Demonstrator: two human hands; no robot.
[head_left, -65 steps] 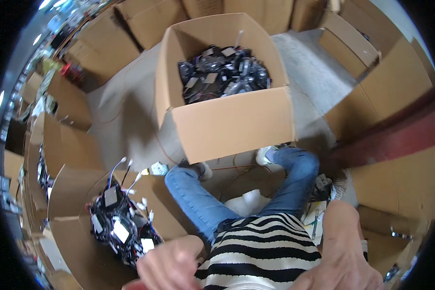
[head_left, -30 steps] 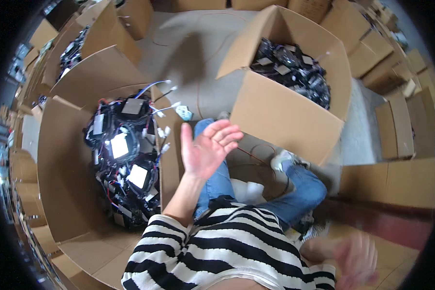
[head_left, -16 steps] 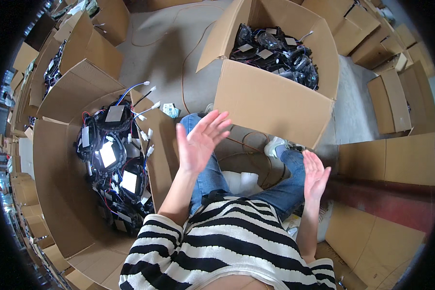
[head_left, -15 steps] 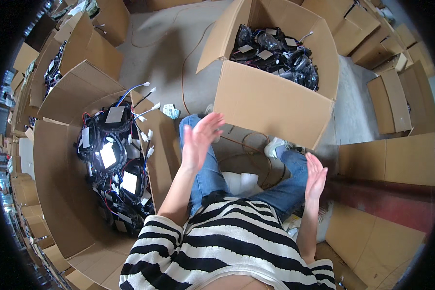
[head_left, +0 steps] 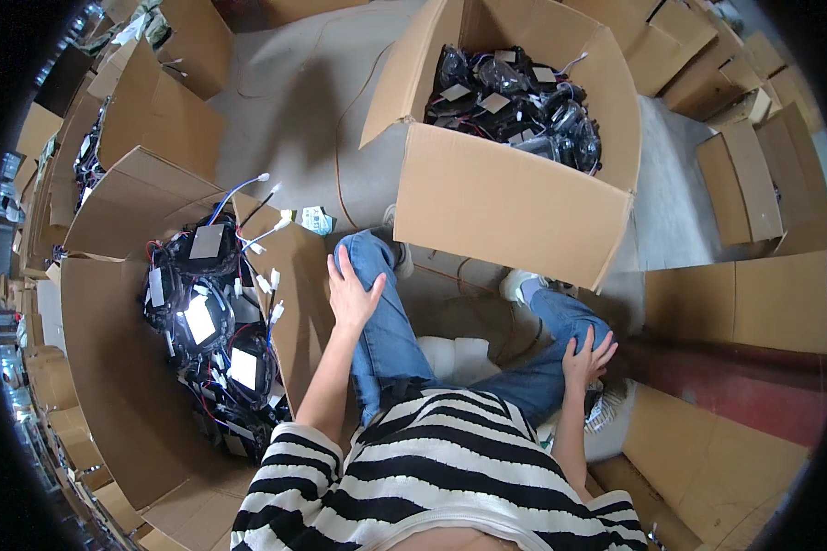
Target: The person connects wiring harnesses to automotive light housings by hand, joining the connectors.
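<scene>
My left hand (head_left: 354, 292) rests against my left jeans leg (head_left: 386, 335) near the knee, its fingers spread and holding nothing. Over on the right knee lies my right hand (head_left: 586, 361), empty too, with the fingers apart. Left of me an open cardboard box (head_left: 101, 358) holds several black lamp-like units (head_left: 198, 317) with wires, pale labels and white connectors. Ahead stands another open cardboard box (head_left: 515, 207), where similar black units (head_left: 524, 106) with clear, glossy covers are heaped.
A thin orange cable (head_left: 340, 156) snakes over the grey floor. A crumpled wrapper (head_left: 316, 220) lies beside the left box. More cardboard boxes stand at the far left and right. A red beam (head_left: 735, 381) runs along my right, near a cardboard panel (head_left: 717, 450).
Both hands were raised with palms turned toward each other; they have come down onto my knees, fingers spreading. The view has shifted slightly.
</scene>
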